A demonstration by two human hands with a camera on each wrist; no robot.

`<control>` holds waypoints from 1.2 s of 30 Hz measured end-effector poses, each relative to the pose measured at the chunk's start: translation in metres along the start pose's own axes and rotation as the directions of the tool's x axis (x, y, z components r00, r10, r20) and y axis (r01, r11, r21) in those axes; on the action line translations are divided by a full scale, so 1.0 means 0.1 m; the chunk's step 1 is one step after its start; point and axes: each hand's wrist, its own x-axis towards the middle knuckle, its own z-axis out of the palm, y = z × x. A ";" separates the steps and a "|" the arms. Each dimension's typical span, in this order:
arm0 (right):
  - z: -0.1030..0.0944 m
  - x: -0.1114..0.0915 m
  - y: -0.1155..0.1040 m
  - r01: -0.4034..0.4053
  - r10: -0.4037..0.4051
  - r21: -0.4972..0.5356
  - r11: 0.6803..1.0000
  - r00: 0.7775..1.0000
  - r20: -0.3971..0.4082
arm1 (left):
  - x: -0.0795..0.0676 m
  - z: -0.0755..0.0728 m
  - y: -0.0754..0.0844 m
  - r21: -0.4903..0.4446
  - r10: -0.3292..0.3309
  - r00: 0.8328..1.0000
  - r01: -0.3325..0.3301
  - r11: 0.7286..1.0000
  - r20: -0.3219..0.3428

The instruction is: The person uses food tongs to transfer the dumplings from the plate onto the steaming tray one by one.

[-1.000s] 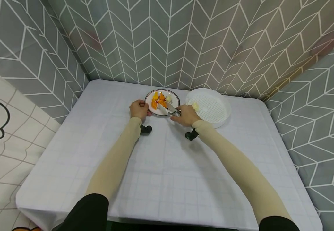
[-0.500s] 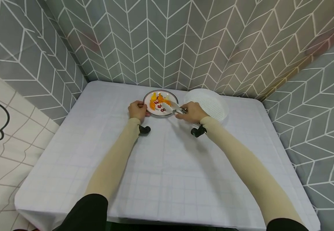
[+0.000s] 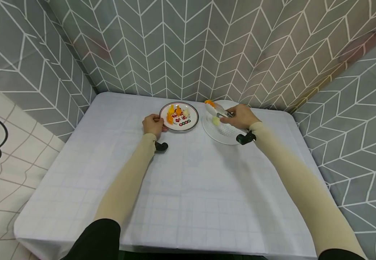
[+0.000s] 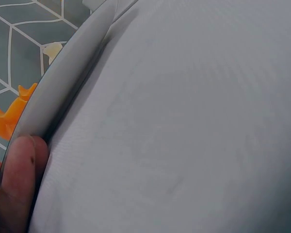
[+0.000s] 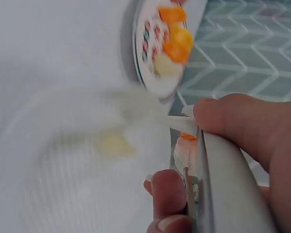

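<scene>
At the left rim of a round plate (image 3: 192, 116) with a dark border, my left hand (image 3: 153, 124) pinches the edge; in the left wrist view its finger (image 4: 22, 167) lies against the plate's side. Several orange and yellow pieces (image 3: 169, 118) and a pale piece (image 3: 186, 112) lie on the plate. My right hand (image 3: 241, 116) grips a pair of tongs (image 3: 221, 112) with whitish tips. An orange piece (image 3: 210, 103) is held at the tips, over the left side of a white perforated basket (image 3: 211, 136). A pale yellow piece (image 3: 216, 121) lies in that basket.
Plate and basket stand side by side near the back edge of a table with a white cloth (image 3: 181, 187). Patterned grey curtains (image 3: 174, 47) hang close behind and at both sides.
My right hand has moved right with the tongs, from above the plate to above the basket, carrying an orange piece off the plate. My left hand stays on the plate's rim.
</scene>
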 end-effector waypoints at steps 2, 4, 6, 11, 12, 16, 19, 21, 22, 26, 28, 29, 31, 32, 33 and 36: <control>-0.10 -0.03 0.09 -0.026 0.026 -0.006 1.000 1.000 -0.005 | 0.01 0.00 -0.02 -0.005 -0.009 1.000 0.009 1.000 0.002; -0.18 -0.05 0.17 -0.051 0.051 -0.022 0.998 0.999 -0.010 | 0.01 0.00 -0.03 -0.013 -0.014 1.000 0.014 1.000 0.002; -0.25 -0.08 0.25 -0.085 0.084 -0.033 0.996 0.996 -0.016 | 0.02 0.00 -0.03 -0.018 -0.017 1.000 0.017 1.000 0.002; -0.28 -0.10 0.44 -0.128 0.127 -0.053 0.990 0.991 -0.032 | 0.04 -0.03 -0.04 -0.019 -0.005 1.000 0.005 1.000 -0.014; -0.26 -0.10 0.47 -0.134 0.132 -0.055 0.989 0.991 -0.034 | 0.04 -0.04 -0.04 -0.017 -0.004 1.000 0.003 1.000 -0.017; -0.14 -0.08 0.56 -0.162 0.162 -0.040 0.986 0.987 -0.006 | 0.03 -0.06 -0.04 -0.008 -0.005 1.000 0.005 1.000 -0.022; -0.04 -0.07 0.59 -0.175 0.176 -0.032 0.984 0.984 0.025 | 0.02 -0.05 -0.04 -0.010 -0.007 1.000 0.007 1.000 -0.024; 0.01 -0.06 0.59 -0.182 0.183 -0.032 0.983 0.982 0.044 | 0.02 -0.05 -0.04 -0.008 -0.005 1.000 0.004 1.000 -0.023; 0.03 -0.06 0.59 -0.186 0.188 -0.033 0.982 0.981 0.052 | 0.01 -0.04 -0.05 -0.010 -0.002 1.000 0.002 1.000 -0.022; 0.08 -0.06 0.61 -0.186 0.188 -0.042 0.982 0.979 0.079 | 0.00 -0.02 -0.04 -0.008 0.008 1.000 -0.008 1.000 -0.012; 0.09 -0.07 0.62 -0.188 0.190 -0.038 0.982 0.977 0.093 | 0.00 -0.01 -0.04 -0.010 0.011 1.000 -0.012 1.000 -0.013; 0.09 -0.07 0.63 -0.187 0.190 -0.036 0.982 0.977 0.097 | 0.00 0.00 -0.03 -0.009 0.013 1.000 -0.013 1.000 -0.014; 0.09 -0.07 0.64 -0.193 0.195 -0.029 0.981 0.975 0.103 | 0.00 0.00 -0.01 -0.009 0.010 1.000 -0.010 1.000 -0.015; 0.08 -0.08 0.65 -0.197 0.198 -0.024 0.980 0.974 0.106 | 0.01 0.00 -0.01 -0.009 0.009 1.000 -0.009 1.000 -0.015; 0.08 -0.08 0.65 -0.199 0.201 -0.020 0.980 0.974 0.106 | 0.02 0.01 0.00 -0.008 0.005 1.000 -0.005 1.000 -0.013; 0.07 -0.09 0.65 -0.211 0.211 -0.012 0.978 0.971 0.113 | 0.03 0.02 0.01 -0.007 -0.013 1.000 0.013 1.000 -0.008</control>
